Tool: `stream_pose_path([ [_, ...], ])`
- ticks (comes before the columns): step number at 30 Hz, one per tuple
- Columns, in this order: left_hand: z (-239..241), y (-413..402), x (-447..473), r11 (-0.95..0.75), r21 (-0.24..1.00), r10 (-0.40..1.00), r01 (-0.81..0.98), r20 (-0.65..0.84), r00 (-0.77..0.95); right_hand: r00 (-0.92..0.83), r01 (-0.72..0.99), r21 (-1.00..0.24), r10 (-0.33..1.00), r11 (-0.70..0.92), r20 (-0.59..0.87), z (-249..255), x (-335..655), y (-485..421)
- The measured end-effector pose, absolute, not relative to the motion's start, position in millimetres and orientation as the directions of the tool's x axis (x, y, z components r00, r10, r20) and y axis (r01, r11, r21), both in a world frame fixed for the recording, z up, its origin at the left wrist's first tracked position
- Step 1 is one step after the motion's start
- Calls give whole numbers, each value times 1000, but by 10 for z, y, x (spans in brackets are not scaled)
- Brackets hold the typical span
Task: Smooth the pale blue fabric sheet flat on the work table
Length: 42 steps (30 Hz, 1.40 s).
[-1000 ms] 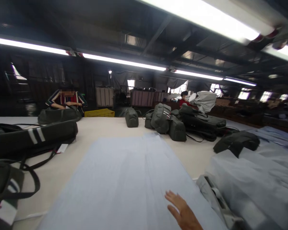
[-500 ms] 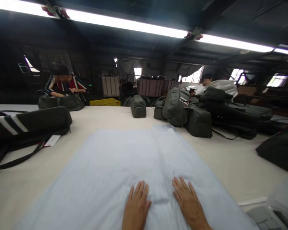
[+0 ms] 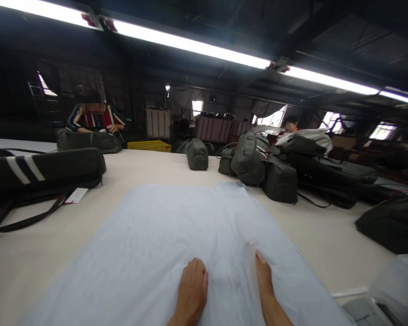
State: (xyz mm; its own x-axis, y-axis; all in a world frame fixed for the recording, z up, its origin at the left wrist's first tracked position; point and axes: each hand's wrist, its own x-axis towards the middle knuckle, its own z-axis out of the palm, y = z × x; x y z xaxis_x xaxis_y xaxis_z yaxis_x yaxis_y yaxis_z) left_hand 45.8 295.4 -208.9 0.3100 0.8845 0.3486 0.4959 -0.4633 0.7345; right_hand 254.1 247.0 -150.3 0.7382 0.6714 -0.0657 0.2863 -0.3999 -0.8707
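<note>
Your left hand (image 3: 191, 290) lay knuckles up on the pale blue sheet (image 3: 163, 244), its fingers curled under, and I cannot tell whether they held anything. Your right hand (image 3: 264, 278), just beside it, stood on edge, its fingers pinching a small raised fold of the same thin, soft sheet. The sheet stretched away from both hands, its long axis pointing forward over the cream surface (image 3: 34, 253). Further off lay dark green bags (image 3: 258, 165), and a long black bag (image 3: 44, 170) at the left.

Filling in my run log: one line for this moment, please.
left hand: knuckles down on pale blue sheet | right hand: pinching sheet fold | dark bags beyond
</note>
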Motion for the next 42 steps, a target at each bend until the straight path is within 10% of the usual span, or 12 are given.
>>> stream_pose_path([
  [6,-1879,3160,58,-143,968,989,204,130,74,710,454,-807,701,-378,71,-1774,1863,2954],
  [9,-1853,3196,12,-222,963,974,153,212,82,497,762,-569,843,-308,209,-1949,1681,3057],
  [15,-2029,3197,251,-765,360,606,534,684,407,107,987,-140,972,-79,209,-2086,1850,3126],
  [21,-2152,3232,327,-765,19,456,643,720,522,303,945,-164,947,-284,104,-2142,1927,3359],
  [35,-2067,3228,319,-790,144,612,595,166,773,210,945,-254,977,-208,-18,-1951,2143,3249],
  [42,-2122,3189,299,-764,154,644,627,135,753,226,939,-272,974,-212,20,-2069,2115,3077],
])
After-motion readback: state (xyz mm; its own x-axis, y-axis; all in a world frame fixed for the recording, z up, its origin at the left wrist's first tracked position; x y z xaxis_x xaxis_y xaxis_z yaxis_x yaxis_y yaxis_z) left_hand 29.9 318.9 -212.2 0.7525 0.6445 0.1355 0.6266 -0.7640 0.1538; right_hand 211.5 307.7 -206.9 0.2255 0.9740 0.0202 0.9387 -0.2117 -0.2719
